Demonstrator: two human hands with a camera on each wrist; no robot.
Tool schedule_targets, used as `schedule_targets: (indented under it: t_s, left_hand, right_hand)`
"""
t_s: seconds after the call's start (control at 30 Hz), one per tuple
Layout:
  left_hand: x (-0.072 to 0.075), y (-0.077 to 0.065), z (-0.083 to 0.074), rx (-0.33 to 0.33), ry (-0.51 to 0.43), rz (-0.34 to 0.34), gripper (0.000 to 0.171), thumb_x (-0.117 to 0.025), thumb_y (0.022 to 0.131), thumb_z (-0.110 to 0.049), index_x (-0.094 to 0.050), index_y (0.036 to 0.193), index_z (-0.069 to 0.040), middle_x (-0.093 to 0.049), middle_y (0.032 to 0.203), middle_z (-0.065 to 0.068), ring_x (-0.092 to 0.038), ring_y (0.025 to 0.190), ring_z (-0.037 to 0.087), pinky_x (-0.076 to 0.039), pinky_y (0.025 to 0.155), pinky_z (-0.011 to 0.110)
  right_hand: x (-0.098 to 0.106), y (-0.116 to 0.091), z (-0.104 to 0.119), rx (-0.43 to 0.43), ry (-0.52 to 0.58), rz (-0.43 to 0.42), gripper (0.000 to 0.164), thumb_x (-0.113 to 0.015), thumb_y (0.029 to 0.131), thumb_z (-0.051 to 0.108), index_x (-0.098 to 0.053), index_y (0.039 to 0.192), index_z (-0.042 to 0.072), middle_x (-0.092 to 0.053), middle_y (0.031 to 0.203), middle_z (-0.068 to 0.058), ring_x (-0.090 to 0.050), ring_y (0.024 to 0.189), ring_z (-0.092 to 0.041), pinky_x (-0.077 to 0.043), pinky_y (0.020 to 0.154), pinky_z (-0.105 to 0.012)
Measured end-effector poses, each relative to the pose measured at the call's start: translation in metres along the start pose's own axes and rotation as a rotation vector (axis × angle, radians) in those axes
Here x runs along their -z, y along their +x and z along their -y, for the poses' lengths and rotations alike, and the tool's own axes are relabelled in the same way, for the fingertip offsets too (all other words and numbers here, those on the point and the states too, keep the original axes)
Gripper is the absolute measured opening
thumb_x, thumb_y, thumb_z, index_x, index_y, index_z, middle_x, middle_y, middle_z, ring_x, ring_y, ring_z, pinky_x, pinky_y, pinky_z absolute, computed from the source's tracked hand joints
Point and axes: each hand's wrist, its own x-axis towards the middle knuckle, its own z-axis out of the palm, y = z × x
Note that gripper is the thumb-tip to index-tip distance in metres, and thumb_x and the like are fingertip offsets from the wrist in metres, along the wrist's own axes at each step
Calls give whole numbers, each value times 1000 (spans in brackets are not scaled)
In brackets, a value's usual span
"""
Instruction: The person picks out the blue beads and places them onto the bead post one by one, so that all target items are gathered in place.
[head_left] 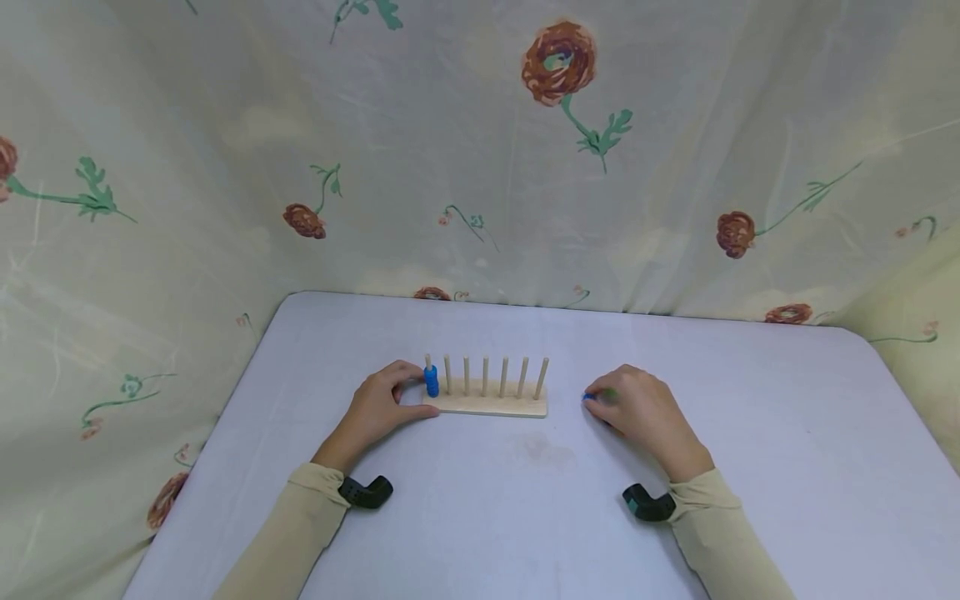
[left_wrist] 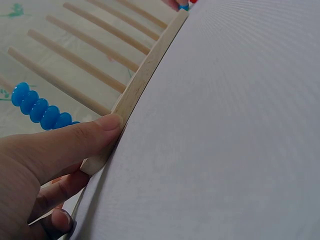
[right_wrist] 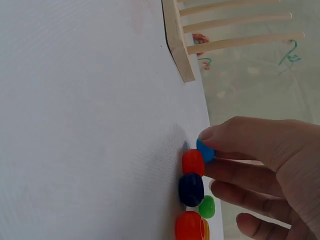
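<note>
A wooden peg rack with a row of upright pegs stands on the table. Several blue beads are stacked on its leftmost peg. My left hand grips the rack's left end, its thumb on the front edge of the base and fingers at the end and behind. Right of the rack, my right hand pinches a blue bead between thumb and finger, low over the table. Under that hand lie a red bead, a dark blue bead and a green bead, mostly hidden in the head view.
Another red bead and a yellow bead lie close by at the right wrist view's lower edge. A white cloth covers the table. Behind it hangs a flowered curtain. Each wrist carries a small black camera.
</note>
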Motion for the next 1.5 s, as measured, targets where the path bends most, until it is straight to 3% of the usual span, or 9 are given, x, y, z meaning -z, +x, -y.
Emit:
schedule_targets:
  t_s: [1.0, 1.5]
  left_hand:
    - [-1, 0, 2, 8, -5, 5, 55, -93, 75, -33, -73, 121, -12, -64, 103, 0, -44, 73, 12, -35, 63, 22]
    - [0, 0, 0, 10, 0, 6, 55, -93, 75, -34, -73, 121, -12, -64, 104, 1, -44, 74, 12, -35, 63, 23]
  right_hand:
    - [7, 0, 2, 160, 44, -153, 14, -85, 85, 19, -83, 98, 14, -77, 95, -4, -72, 91, -22, -59, 78, -45]
    - [35, 15, 20, 176, 102, -233, 17, -87, 84, 20, -83, 99, 13, -78, 95, -5, -70, 88, -21, -60, 72, -41]
